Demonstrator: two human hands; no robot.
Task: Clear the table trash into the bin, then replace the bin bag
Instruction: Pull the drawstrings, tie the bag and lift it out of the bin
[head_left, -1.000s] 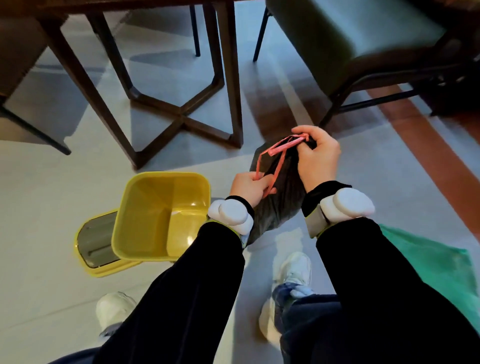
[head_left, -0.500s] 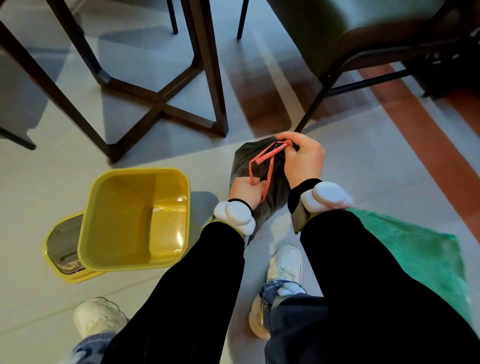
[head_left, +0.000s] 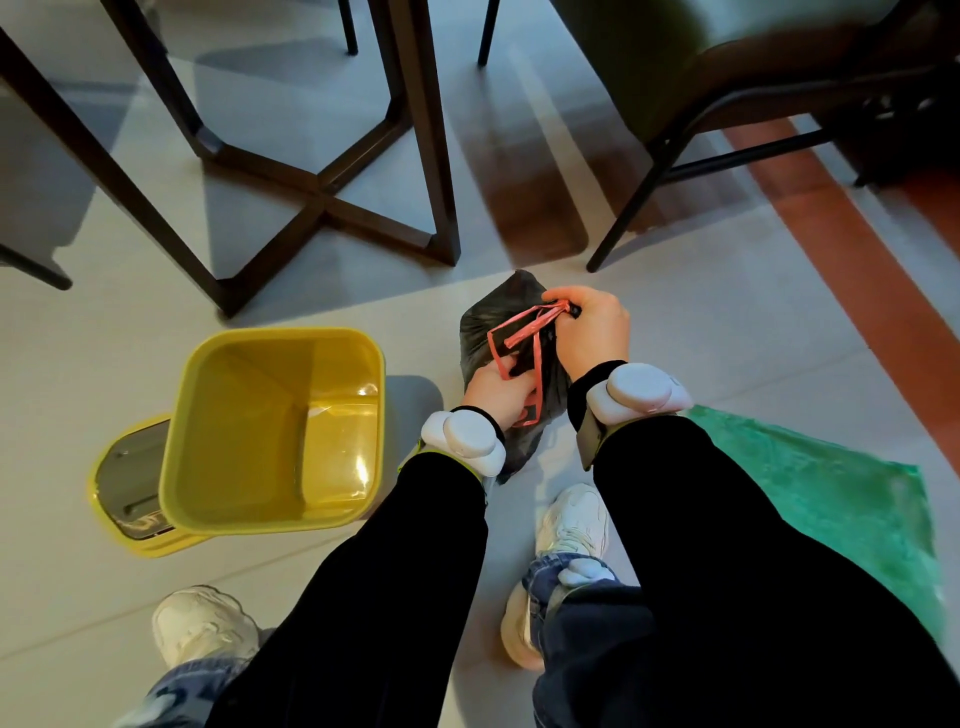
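Note:
A filled black bin bag (head_left: 485, 325) hangs above the floor between my hands, its mouth gathered. My right hand (head_left: 589, 332) grips the bunched neck and the red drawstring (head_left: 524, 327) at the top. My left hand (head_left: 498, 389) pinches the lower loop of the same drawstring against the bag's side. The yellow bin (head_left: 280, 431) stands open and unlined on the floor to the left. A flat green bag (head_left: 831, 499) lies on the floor to the right, partly hidden by my right sleeve.
The bin's yellow lid (head_left: 132, 486) with a grey flap lies beside the bin at its left. Dark wooden table legs (head_left: 426, 135) stand just beyond the bag, and a green chair (head_left: 727, 67) at the upper right. My white shoes are on the floor below.
The bag and both hands have dropped a little toward the floor and come closer together. The drawstring loops have been pulled shorter. The view has tilted down.

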